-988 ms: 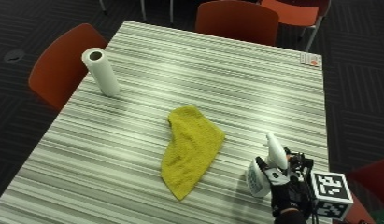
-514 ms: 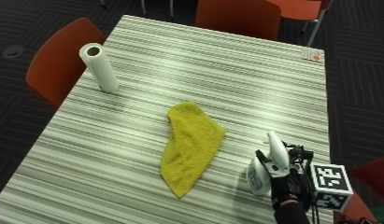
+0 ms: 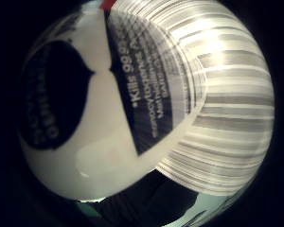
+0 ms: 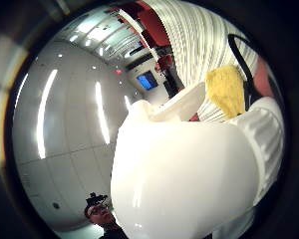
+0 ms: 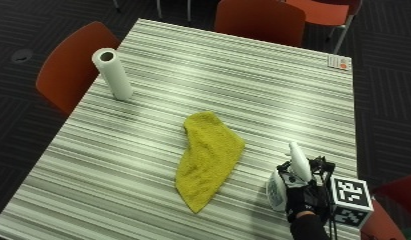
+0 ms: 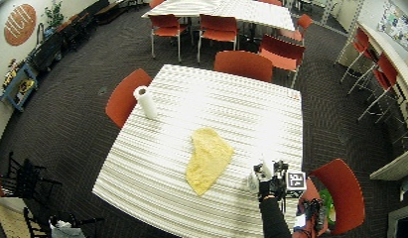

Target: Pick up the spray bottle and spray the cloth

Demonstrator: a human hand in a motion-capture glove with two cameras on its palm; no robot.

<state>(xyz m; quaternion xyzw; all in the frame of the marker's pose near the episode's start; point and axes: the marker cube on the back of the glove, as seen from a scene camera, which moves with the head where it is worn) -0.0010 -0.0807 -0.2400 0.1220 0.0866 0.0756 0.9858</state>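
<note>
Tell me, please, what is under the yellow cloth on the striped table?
Only the grey-and-white striped table top shows around the crumpled yellow cloth, which lies flat on it. Whatever is directly beneath stays covered. The white plastic spray bottle stands beside it, apart.

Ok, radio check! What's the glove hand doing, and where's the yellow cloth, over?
Right hand grips the spray bottle at the table's near edge. Yellow cloth flat beside it, apart. Nothing between them. Paper towel roll stands far off.
</note>
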